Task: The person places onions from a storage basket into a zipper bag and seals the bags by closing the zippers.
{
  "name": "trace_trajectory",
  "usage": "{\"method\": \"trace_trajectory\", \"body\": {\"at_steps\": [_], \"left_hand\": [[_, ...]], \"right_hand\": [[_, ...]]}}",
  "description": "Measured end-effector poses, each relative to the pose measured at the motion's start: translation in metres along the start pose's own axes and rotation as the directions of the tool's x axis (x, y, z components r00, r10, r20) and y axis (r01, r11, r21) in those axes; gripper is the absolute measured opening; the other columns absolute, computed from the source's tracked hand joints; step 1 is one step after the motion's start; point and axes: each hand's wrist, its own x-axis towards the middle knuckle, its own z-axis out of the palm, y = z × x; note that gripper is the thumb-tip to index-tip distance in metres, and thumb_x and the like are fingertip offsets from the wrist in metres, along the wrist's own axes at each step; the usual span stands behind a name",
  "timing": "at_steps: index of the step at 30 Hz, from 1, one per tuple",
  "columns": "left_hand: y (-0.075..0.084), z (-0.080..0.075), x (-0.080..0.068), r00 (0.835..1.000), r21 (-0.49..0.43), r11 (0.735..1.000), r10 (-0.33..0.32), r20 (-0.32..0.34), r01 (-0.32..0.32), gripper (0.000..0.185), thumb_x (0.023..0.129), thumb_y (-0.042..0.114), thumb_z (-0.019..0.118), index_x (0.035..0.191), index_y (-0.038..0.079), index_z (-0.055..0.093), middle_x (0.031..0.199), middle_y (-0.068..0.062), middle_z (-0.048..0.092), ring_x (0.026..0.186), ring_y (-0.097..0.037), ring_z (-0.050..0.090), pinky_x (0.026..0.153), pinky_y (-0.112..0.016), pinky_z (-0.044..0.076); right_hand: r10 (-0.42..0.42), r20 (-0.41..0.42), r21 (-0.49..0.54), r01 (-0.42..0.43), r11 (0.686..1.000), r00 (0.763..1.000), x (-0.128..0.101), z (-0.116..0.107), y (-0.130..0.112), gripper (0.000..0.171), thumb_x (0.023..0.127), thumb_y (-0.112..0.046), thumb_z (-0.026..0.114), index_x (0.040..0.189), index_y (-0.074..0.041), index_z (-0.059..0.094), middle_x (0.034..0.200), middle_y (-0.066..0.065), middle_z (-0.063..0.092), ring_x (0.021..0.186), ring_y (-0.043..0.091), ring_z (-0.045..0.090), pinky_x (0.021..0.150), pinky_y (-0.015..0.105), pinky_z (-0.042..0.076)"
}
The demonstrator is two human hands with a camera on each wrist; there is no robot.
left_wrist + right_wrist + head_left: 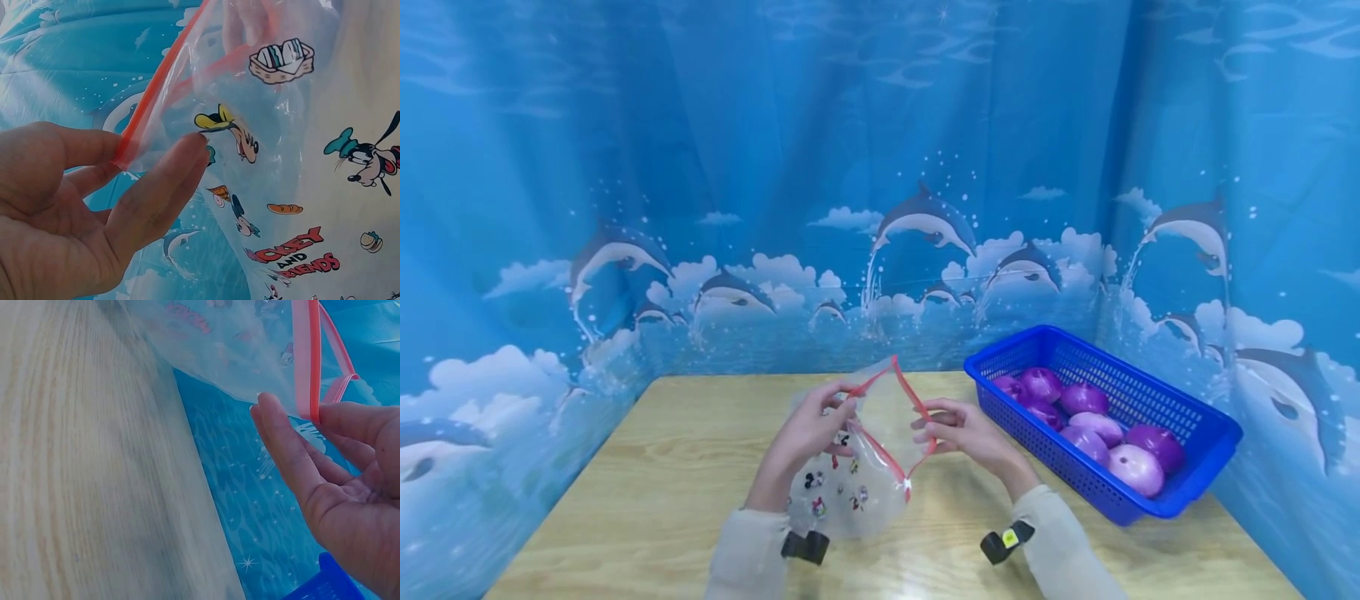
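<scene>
A clear zip bag [865,467] with cartoon prints and a red zip strip is held above the wooden table [662,467], its mouth pulled open. My left hand [811,433] pinches the left side of the red rim [140,122] between thumb and fingers [169,181]. My right hand [966,433] pinches the right side of the rim [310,359], thumb [284,450] against the strip. The bag [300,187] shows nothing inside. To the right stands a blue basket [1180,492] holding several purple balls [1138,468].
Blue dolphin-print curtains [880,167] close off the table on the back and both sides. The basket [319,584] sits near the right curtain. Bare wood lies to the left and in front of the hands.
</scene>
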Motion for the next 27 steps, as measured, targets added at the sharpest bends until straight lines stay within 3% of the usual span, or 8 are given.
{"method": "trace_trajectory", "body": {"at_steps": [5,14,16,19,23,27], "left_hand": [[0.000,0.000,0.001,1.000,0.000,1.000,-0.004,-0.001,0.004,0.034,0.107,0.025,0.055,0.141,0.019,0.058,0.121,-0.017,0.061,0.096,-0.026,0.070,0.066,-0.035,0.067],[0.002,0.001,0.000,1.000,-0.008,1.000,-0.010,0.005,0.010,0.033,0.108,0.024,0.054,0.140,0.019,0.058,0.121,-0.017,0.060,0.096,-0.026,0.070,0.068,-0.038,0.068],[0.001,0.001,0.000,1.000,-0.006,1.000,-0.003,0.008,0.003,0.034,0.108,0.024,0.054,0.141,0.019,0.057,0.120,-0.017,0.060,0.095,-0.025,0.070,0.067,-0.037,0.068],[0.000,0.000,0.000,1.000,-0.011,1.000,0.006,0.011,-0.006,0.034,0.108,0.025,0.054,0.141,0.019,0.057,0.120,-0.017,0.060,0.094,-0.025,0.070,0.066,-0.037,0.068],[0.000,0.000,-0.001,1.000,-0.023,1.000,0.007,0.011,-0.007,0.033,0.108,0.025,0.054,0.141,0.020,0.058,0.120,-0.017,0.060,0.095,-0.025,0.070,0.067,-0.039,0.068],[0.001,-0.001,-0.002,1.000,-0.027,1.000,0.004,0.008,-0.003,0.033,0.108,0.025,0.055,0.140,0.020,0.058,0.120,-0.017,0.060,0.096,-0.025,0.070,0.067,-0.038,0.068]], "right_hand": [[0.002,0.003,-0.004,-0.002,1.000,1.000,0.000,0.000,-0.004,0.052,0.103,-0.019,0.063,0.148,0.003,0.047,0.136,0.027,0.065,0.111,0.028,0.074,0.096,0.042,0.064],[-0.021,0.009,-0.002,0.021,1.000,1.000,-0.004,-0.003,-0.016,0.052,0.104,-0.020,0.062,0.149,0.001,0.047,0.140,0.035,0.058,0.115,0.033,0.072,0.093,0.043,0.065],[-0.026,0.009,0.001,0.026,1.000,1.000,-0.005,-0.004,-0.019,0.051,0.104,-0.018,0.062,0.149,0.001,0.048,0.139,0.035,0.059,0.118,0.039,0.070,0.093,0.044,0.065],[-0.031,0.003,-0.013,0.031,0.999,1.000,-0.005,-0.009,-0.025,0.051,0.104,-0.016,0.062,0.149,0.003,0.047,0.135,0.034,0.062,0.116,0.039,0.070,0.094,0.050,0.064],[-0.038,-0.009,-0.070,0.037,0.997,0.999,-0.005,-0.022,-0.043,0.049,0.104,-0.014,0.060,0.149,0.003,0.047,0.138,0.033,0.061,0.115,0.036,0.070,0.095,0.055,0.062],[-0.029,-0.028,-0.179,0.023,0.984,0.999,-0.004,-0.042,-0.067,0.047,0.104,-0.016,0.060,0.148,0.000,0.049,0.139,0.029,0.061,0.116,0.035,0.070,0.095,0.051,0.063]]}}
